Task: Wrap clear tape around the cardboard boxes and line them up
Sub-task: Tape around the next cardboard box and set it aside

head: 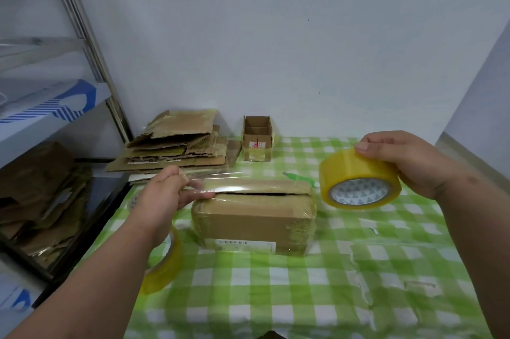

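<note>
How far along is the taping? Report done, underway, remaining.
Done: the closed box already carries clear tape. Underway: left hand pinches a tape strip over its top; right hand holds the roll. Remaining: the small open box; no line-up yet.

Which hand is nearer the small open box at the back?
Left. The left hand pinches the tape strip just in front-left of the small open box; the right hand holds the tape roll farther right.

I see open bench (317, 297) in front of the taped box (254, 224); flattened cardboard (176, 145) and a small box (257, 138) crowd behind it.
</note>
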The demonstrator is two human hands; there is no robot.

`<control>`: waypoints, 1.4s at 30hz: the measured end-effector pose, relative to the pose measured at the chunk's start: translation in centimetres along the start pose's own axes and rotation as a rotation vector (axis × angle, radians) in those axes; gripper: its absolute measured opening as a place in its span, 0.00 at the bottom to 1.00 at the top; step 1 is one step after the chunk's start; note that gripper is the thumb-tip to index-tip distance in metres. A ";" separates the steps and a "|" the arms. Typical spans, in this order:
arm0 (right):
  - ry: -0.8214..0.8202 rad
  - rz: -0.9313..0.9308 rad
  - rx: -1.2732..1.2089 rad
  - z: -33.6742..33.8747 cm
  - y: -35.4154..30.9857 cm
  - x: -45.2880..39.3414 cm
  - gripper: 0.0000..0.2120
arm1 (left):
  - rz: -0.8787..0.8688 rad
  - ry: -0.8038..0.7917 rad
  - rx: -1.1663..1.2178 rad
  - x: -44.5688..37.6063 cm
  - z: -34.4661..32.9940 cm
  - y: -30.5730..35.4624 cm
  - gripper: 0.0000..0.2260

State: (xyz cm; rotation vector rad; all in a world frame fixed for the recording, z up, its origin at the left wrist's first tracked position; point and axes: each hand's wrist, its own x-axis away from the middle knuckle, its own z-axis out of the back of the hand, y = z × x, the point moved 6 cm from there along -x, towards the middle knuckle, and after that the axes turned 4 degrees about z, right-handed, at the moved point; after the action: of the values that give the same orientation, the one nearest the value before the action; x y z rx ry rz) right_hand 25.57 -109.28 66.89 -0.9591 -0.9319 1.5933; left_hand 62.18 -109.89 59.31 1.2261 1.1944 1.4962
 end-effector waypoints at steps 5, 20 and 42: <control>-0.004 -0.055 0.026 -0.5 1.7 0.0 0.07 | 0.034 0.059 0.133 0.0 0.1 -0.4 0.10; -0.081 -0.154 0.282 -2.3 2.1 -0.7 0.16 | 0.150 0.134 0.286 -0.2 0.2 -0.8 0.07; 0.042 -0.213 0.415 -3.6 3.4 1.2 0.11 | 0.276 0.108 -0.244 -0.7 0.9 -4.2 0.04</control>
State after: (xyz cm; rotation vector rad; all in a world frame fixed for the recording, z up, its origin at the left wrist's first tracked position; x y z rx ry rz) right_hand 27.45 -108.37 62.21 -0.5806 -0.6162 1.4995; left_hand 63.32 -109.61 55.15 1.1894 0.9031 1.8721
